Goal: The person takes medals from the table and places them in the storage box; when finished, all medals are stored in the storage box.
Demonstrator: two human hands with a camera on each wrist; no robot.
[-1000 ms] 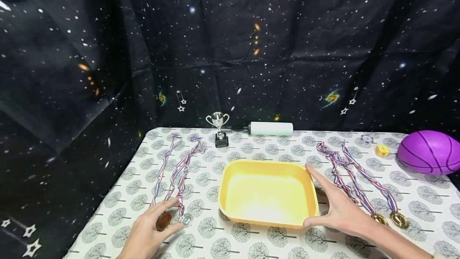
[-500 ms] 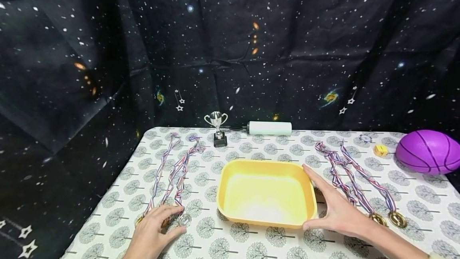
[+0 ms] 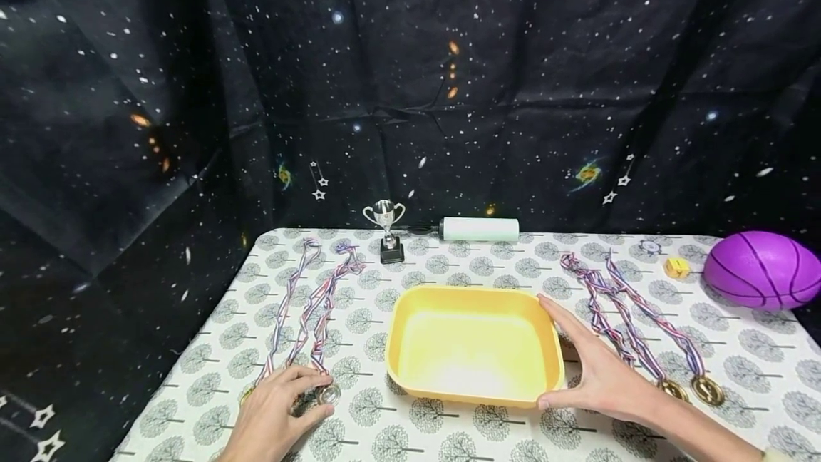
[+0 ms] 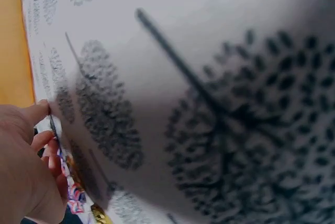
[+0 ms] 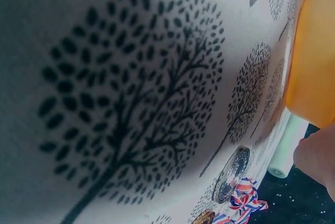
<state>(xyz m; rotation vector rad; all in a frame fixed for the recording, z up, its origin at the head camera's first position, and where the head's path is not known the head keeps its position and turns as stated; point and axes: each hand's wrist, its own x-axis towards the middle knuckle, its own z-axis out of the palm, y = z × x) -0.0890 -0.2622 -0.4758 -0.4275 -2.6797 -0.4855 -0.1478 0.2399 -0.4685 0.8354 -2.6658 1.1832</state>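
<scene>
My left hand (image 3: pixel 279 408) is low at the left, thumb and index finger at opposite edges of a silver medal (image 3: pixel 329 394) on the tablecloth. In the left wrist view the thumb (image 4: pixel 39 110) meets the thin dark rim of that medal. A gold medal (image 3: pixel 246 395) shows partly beside the hand; striped ribbons (image 3: pixel 319 326) run up from there. My right hand (image 3: pixel 599 373) grips the right end of a yellow plastic tray (image 3: pixel 474 399), thumb at its near corner and fingers at its far corner. In the right wrist view only the thumb (image 5: pixel 316 156) shows, against the tray.
A small silver trophy cup (image 3: pixel 385 223) and a white cylinder (image 3: pixel 481 229) stand and lie at the back. Right of the tray are gold medals (image 3: pixel 708 391) with striped ribbons (image 3: pixel 654 319), a yellow cube (image 3: pixel 677 267), a round chip (image 3: pixel 651 247) and a purple ball (image 3: pixel 763 269).
My left hand has shifted slightly right and its fingers have closed in on the silver medal. The right hand stays on the tray. The head view has shifted slightly.
</scene>
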